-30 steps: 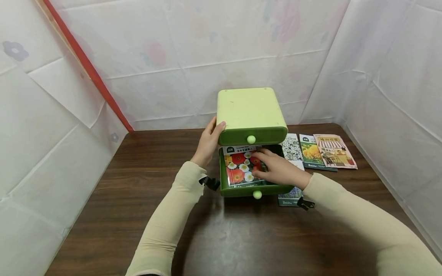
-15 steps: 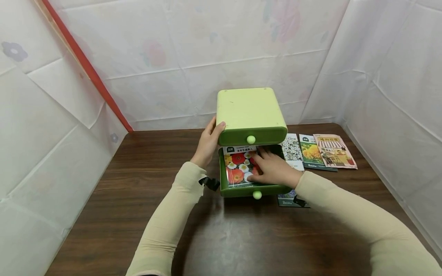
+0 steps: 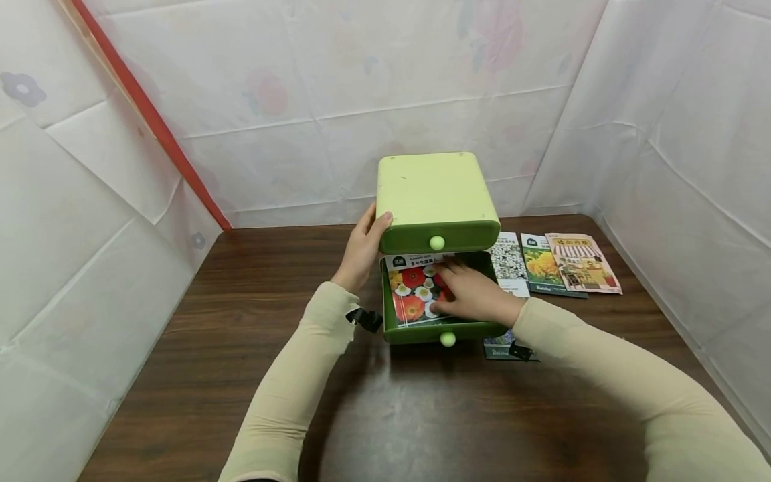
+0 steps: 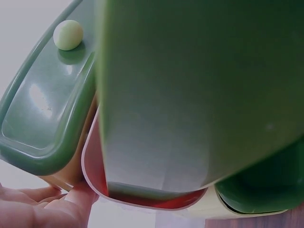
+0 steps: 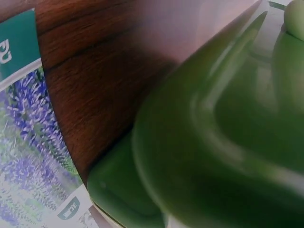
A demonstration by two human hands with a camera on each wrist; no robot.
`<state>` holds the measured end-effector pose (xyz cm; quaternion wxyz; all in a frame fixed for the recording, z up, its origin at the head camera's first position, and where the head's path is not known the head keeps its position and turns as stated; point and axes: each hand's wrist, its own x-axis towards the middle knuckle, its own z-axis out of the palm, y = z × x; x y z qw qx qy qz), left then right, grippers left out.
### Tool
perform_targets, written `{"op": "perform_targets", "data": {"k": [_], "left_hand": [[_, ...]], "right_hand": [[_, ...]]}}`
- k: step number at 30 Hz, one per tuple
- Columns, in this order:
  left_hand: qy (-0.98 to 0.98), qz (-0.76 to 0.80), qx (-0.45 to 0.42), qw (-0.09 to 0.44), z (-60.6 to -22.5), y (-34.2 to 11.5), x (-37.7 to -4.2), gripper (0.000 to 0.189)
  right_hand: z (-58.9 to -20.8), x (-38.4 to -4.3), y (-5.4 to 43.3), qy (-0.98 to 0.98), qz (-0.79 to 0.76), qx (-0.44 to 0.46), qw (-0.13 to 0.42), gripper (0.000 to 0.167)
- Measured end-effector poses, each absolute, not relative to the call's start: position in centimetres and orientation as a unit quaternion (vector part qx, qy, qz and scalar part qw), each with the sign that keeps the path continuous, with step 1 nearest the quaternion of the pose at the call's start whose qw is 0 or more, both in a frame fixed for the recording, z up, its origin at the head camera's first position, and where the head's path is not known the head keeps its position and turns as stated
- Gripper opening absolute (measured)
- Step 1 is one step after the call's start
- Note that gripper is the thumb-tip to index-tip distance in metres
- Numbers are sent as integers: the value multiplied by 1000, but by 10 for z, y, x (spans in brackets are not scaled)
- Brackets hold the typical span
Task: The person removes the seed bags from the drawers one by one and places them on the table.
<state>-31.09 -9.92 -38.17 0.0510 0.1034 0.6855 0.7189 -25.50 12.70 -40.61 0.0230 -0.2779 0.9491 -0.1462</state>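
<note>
A small cabinet with a pale green top (image 3: 434, 191) and dark green drawer fronts stands near the back of the table. One lower drawer (image 3: 415, 333) is pulled out beneath its top drawer (image 3: 415, 238). Inside lies a seed packet (image 3: 411, 294) with red and white flowers. My right hand (image 3: 476, 294) reaches into the drawer, its fingers lying on the packet's right part; some fingertips are hidden. My left hand (image 3: 359, 251) presses the cabinet's left side, thumb at the upper front corner. In the left wrist view, the fingers (image 4: 78, 202) touch the cabinet side.
Right of the cabinet lie seed packets: one with white flowers (image 3: 508, 258), one with yellow flowers (image 3: 539, 264), a pink one with an awning (image 3: 583, 264). A purple-flower packet (image 5: 31, 142) lies partly under the right arm. White sheeting (image 3: 301, 134) hangs behind the wooden table (image 3: 271, 281).
My right hand has shifted slightly left over the flower packet, then stayed nearly still. The left hand and the cabinet have kept their place.
</note>
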Motion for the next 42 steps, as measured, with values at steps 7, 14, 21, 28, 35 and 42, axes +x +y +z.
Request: {"op": "perform_targets", "data": {"k": [7, 14, 21, 28, 35, 42], "left_hand": [[681, 723, 105, 53, -382, -99, -311, 70], [680, 724, 104, 54, -382, -99, -311, 71], [680, 725, 101, 52, -381, -99, -311, 71], [680, 724, 97, 60, -382, -99, -312, 69], [683, 720, 99, 70, -368, -100, -301, 68], [687, 716, 104, 65, -358, -99, -291, 67]], "right_hand": [[-402, -253, 126, 949, -193, -244, 39, 71], [-395, -250, 127, 940, -269, -193, 78, 60], [-393, -250, 134, 916, -361, -160, 71, 53], [-394, -255, 136, 888, -439, -109, 81, 45], [-395, -260, 139, 815, -560, -69, 131, 50], [-393, -266, 136, 806, -566, -34, 167, 50]]}}
